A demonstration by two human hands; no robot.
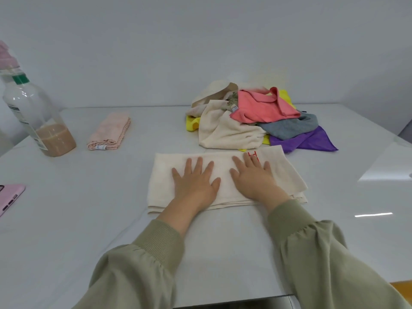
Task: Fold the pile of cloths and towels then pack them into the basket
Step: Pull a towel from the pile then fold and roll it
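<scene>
1. The folded cream towel [287,175] lies flat on the white table [89,219], directly under both hands. Its long axis runs left to right, across the line of the fingers, with the right end angled a little farther away.
2. The left hand [196,179] rests palm down on the towel's middle, its fingers [199,163] straight and spread, pointing away from the person.
3. The right hand [254,177] lies flat just beside it, thumbs near but apart. Its fingers [239,162] are also straight and slightly fanned.
4. Stacked layers show along the towel's near edge, at the wrists. Bare cloth reaches out past the little finger on each side.
5. A red mark [254,155] sits at the right fingertips. The fingers partly cover it, so it cannot be read.
6. Just beyond the right fingertips is the unfolded pile [223,130], touching or nearly touching the towel's far edge. It includes a coral cloth [260,105], a grey cloth [289,127], a purple cloth [312,141] and a yellow cloth [191,126] that is mostly buried.
7. Well beyond and to the left of the left fingertips lies a folded pink towel [110,131]. Its long axis points away from the person, with a small tag at the near end.
8. Farther left stands a clear bottle [38,112] with brownish liquid at the bottom. Its label is too blurred to read.
9. A pink phone [10,197] is cut off by the left edge.
10. Olive sleeves [156,246] cover both forearms.
</scene>
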